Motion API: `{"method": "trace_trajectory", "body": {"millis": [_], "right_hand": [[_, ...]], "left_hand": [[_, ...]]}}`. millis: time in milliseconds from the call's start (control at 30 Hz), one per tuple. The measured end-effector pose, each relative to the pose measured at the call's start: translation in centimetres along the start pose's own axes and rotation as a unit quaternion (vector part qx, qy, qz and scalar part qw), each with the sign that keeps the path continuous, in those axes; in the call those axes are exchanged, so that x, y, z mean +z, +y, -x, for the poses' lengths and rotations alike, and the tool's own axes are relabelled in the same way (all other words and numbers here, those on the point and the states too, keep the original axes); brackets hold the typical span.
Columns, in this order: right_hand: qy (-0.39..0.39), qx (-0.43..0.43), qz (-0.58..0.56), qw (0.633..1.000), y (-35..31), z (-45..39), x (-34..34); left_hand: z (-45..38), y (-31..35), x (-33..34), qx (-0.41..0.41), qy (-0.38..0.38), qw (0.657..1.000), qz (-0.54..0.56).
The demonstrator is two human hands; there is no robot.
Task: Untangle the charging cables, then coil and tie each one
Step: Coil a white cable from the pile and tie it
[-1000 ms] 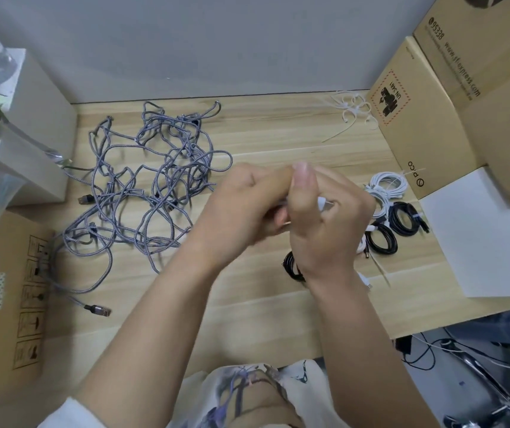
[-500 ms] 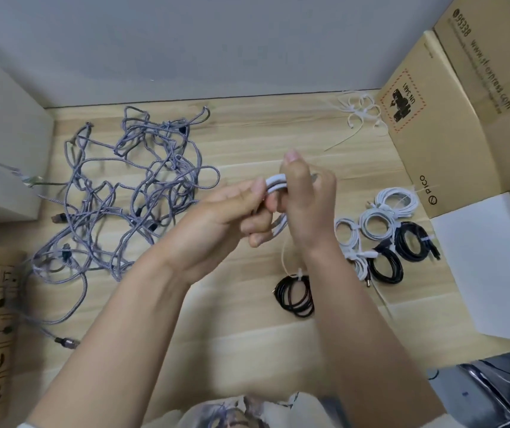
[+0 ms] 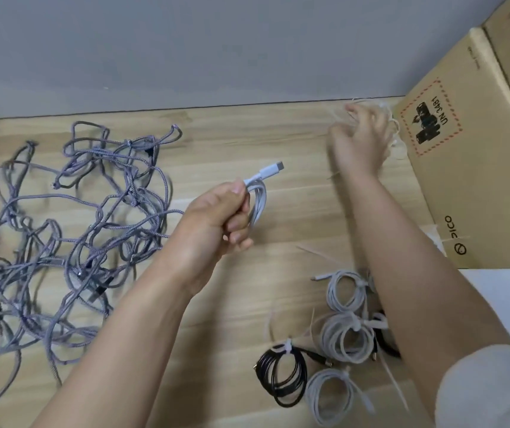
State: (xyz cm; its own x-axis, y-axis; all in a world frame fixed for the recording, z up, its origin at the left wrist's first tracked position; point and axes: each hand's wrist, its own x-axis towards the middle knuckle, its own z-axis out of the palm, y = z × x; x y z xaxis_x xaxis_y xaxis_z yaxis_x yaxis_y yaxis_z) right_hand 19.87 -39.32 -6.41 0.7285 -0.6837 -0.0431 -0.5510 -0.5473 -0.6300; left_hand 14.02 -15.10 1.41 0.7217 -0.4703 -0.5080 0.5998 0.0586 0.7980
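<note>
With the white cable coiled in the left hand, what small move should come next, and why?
Probably pull one tie from the pile of cable ties with the right hand, which is at it: the left hand grips a coiled white cable with no tie on it.

A coiled white cable [image 3: 256, 200] sits gripped in the left hand [image 3: 216, 217], plug up; a grey tangle [image 3: 71, 230] lies left of it.

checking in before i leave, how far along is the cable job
Done: several coiled, tied cables lie at the near right, such as a black coil and a white coil. In hand: the left hand grips a coiled white cable, not yet tied, while the right hand reaches into the pile of white ties. Left: the large grey tangle looks untouched.
</note>
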Motion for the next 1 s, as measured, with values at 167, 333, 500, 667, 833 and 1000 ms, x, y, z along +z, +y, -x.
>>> {"method": "trace_trajectory", "body": {"millis": [167, 333, 500, 667, 833, 1000], "right_hand": [[-0.062, 0.081, 0.142, 0.985, 1.8, -5.3, -0.1], [-0.091, 0.068, 0.151, 0.982, 3.1, -4.8, 1.5], [-0.107, -0.005, 0.126, 0.986, 2.8, 1.8, 3.5], [-0.057, -0.045, 0.077, 0.994, 3.2, 6.6, 4.4], [-0.003, -0.047, 0.012, 0.999, 2.8, 7.3, 3.0], [0.093, -0.106, -0.156, 0.978, 0.7, 7.9, 0.3]], "left_hand": [[-2.3, -0.6, 0.2, -0.013, 0.001, 1.000, -0.027], [-3.4, -0.8, 0.8, -0.021, 0.002, 0.999, -0.038], [-3.0, -1.4, 1.0, -0.034, -0.004, 0.999, -0.029], [-1.7, -1.7, 0.7, -0.040, 0.003, 0.999, -0.022], [-0.5, -1.6, -0.2, -0.038, 0.013, 0.999, -0.017], [0.6, -1.5, -0.5, -0.030, 0.029, 0.999, -0.012]]}}
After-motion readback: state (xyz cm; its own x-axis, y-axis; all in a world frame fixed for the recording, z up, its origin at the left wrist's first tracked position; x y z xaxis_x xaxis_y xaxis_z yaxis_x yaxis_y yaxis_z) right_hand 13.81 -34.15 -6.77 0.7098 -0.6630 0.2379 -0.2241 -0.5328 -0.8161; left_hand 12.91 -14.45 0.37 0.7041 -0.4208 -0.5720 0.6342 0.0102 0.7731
